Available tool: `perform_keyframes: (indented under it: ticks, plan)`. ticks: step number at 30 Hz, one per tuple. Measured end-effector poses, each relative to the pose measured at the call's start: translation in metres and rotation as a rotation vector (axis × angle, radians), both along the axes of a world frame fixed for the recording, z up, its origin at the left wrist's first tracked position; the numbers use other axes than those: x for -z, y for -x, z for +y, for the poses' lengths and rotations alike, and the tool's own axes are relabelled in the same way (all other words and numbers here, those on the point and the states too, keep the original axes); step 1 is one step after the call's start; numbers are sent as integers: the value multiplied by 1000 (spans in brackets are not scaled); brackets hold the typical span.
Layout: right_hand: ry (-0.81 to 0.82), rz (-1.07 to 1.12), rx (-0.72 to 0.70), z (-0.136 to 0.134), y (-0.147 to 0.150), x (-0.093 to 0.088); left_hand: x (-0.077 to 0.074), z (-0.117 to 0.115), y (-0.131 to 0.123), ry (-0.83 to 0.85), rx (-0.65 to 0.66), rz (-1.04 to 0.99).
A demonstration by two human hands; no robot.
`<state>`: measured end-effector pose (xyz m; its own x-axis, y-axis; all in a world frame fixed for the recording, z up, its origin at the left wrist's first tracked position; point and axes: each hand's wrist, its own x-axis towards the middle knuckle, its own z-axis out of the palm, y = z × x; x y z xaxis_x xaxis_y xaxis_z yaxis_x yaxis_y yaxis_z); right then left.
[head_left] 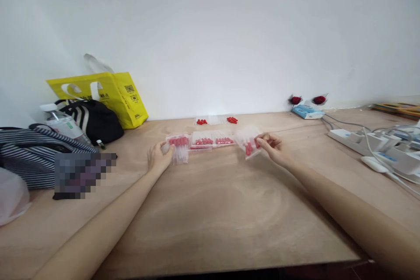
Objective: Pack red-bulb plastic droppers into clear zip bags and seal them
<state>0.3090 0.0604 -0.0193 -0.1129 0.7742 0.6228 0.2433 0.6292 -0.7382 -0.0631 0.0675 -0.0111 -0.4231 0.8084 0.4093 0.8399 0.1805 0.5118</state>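
My left hand [159, 156] is at the left end of a row of clear plastic bags, its fingers closed on the edge of a bag with red pieces [179, 141]. My right hand [271, 146] pinches the right side of another clear bag [248, 145] with several red pieces, tilted at the right end of the row. Between my hands lie two flat bags of red pieces, one at the left [202, 141] and one at the right [224, 141]. Farther back, near the wall, are two small groups of red pieces in clear plastic [201, 121], [232, 120].
At the left stand a yellow bag [131, 100], a black bag [98, 122], a plastic bottle [67, 124] and a striped bag [29, 153]. At the right are a blue packet [307, 112], two red flowers, white power strips [357, 142] and cables.
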Motion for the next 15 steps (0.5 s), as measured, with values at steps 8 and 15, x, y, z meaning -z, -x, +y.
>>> perform_keyframes:
  ticks: [8, 15]
  plan:
    - [94, -157, 164, 62, -4, 28, 7, 19, 16, 182, -132, -48]
    - [-88, -289, 308, 52, -5, 30, 5, 18, 23, 128, -30, -221]
